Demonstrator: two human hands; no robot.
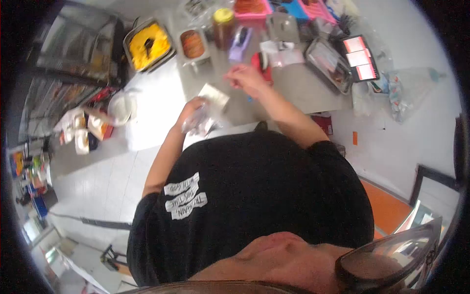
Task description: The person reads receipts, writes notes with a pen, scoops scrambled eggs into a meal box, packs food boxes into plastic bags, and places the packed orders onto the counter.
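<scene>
My left hand is closed on a crumpled clear plastic bag near the table's front edge. A flat, pale cream square sticks up at its fingertips; its kind is unclear. To the right and a little farther forward, my right hand is raised over the steel table, slightly blurred. Its fingers are drawn together, and anything between them is too small to make out. Right behind that hand lies a red and black object. A small blue bit shows on the tabletop below it.
A tray of yellow food and a tray of reddish food stand at the back left. Beside them are a yellow-lidded jar and a purple object. A clear-lidded container is right; a white tub is left.
</scene>
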